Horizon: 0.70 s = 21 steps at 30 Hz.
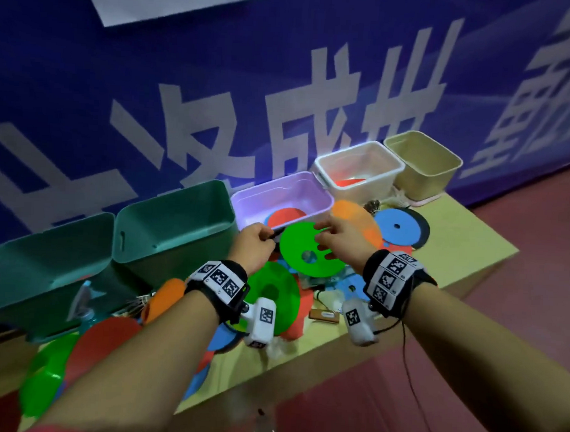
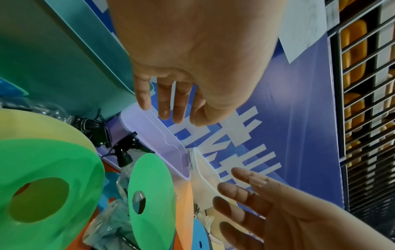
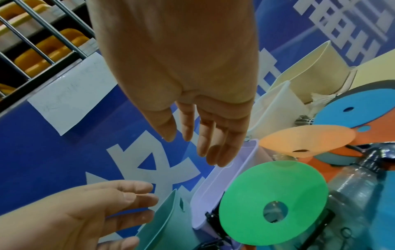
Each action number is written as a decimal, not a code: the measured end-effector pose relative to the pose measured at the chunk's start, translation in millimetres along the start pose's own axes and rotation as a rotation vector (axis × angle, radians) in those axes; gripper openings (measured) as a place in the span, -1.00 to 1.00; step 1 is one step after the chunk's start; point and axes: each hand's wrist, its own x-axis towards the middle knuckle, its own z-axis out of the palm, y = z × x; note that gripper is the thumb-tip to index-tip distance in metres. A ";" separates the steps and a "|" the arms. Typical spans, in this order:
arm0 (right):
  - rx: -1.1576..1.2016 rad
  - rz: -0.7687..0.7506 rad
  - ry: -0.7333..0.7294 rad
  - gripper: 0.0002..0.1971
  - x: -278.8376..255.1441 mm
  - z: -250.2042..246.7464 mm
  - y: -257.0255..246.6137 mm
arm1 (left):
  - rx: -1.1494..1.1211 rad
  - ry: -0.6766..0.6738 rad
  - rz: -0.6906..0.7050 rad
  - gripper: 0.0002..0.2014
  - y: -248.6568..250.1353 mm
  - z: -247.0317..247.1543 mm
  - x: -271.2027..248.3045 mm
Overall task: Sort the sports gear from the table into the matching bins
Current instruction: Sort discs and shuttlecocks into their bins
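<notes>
Fingers [image 2: 163, 104] of the left hand [image 1: 254, 247] hang loosely spread, nothing held; right hand [image 1: 339, 242] likewise relaxed and empty. Both hover above the green disc [image 1: 311, 249], which sits propped on the pile just near of the lilac bin [image 1: 280, 191].

Likely step: pick up that disc. Best pinched at its free rim with one hand and lifted clear of the spray bottle [image 3: 361, 191] beneath before it goes to a bin.

Head view suggests the hands touch the disc; both wrist views show a clear gap. Only the head view shows discs already lying in the lilac bin and the white bin [image 1: 361, 154]. Counter [image 1: 464, 256] is crowded with more discs.
</notes>
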 end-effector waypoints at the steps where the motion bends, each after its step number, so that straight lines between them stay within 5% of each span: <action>1: -0.001 0.008 -0.004 -0.84 -0.3 -2.6 2.5 | 0.007 -0.009 0.000 -0.83 0.1 2.1 1.0; 21: -0.020 0.248 0.041 -0.78 -48.7 33.7 74.9 | 0.098 -0.217 -0.007 -0.77 -59.4 42.1 -46.6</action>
